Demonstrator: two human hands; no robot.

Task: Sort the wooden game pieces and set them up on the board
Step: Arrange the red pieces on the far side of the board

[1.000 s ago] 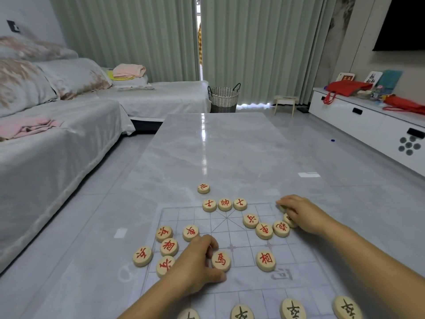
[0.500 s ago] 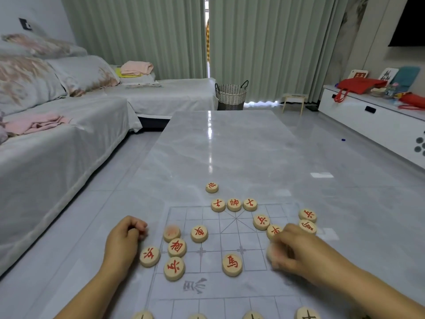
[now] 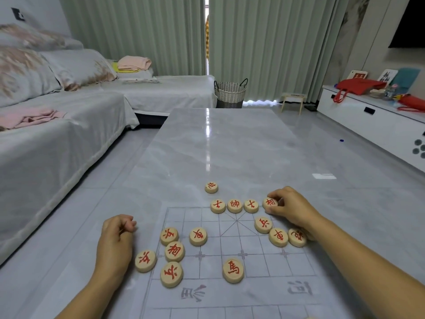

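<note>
Table (image 3: 218,146): right hand (image 3: 292,209) pinches face-up piece (image 3: 270,203).

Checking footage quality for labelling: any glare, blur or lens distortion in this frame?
Head view: a glare streak runs down the glossy table; wide-angle distortion leans the outer curtains; the red characters on the pieces are sharp, and the right hand pinching a piece shows no motion blur.

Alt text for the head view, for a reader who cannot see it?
The right hand pinches a red-marked wooden piece beside a row of three at the far edge of the board. The left hand lies curled on the grey table, left of other scattered pieces.
</note>
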